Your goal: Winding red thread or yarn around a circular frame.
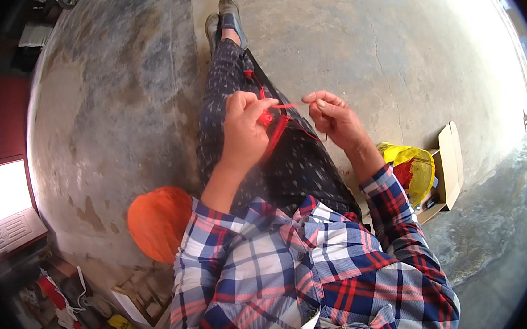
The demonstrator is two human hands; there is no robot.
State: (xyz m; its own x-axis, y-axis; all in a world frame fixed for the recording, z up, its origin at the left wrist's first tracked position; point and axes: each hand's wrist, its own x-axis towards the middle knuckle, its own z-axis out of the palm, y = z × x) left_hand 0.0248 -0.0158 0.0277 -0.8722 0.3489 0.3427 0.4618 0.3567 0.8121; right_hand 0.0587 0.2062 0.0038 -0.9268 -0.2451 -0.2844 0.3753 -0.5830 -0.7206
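Above my lap, my left hand (245, 129) is closed, pinching a red ribbon-like strip (285, 106) with a bunched red part (265, 118) under its fingers. The strip runs rightward toward my right hand (337, 120), whose thumb and forefinger are pressed together at its far end. Between the hands, a wider red band (278, 132) slants down over the dark patterned trousers (301, 171). A thin red strand trails to the right below the right hand. Further up the legs, a narrow black strip (262, 72) lies with more red cord beside it.
An orange rounded object (160, 224) is by my left elbow. At my right stands an open cardboard box (451, 162) with a yellow bag (421, 167) holding red material. A wooden frame (143, 297) and mixed items lie at lower left. Concrete floor (339, 28) spreads ahead.
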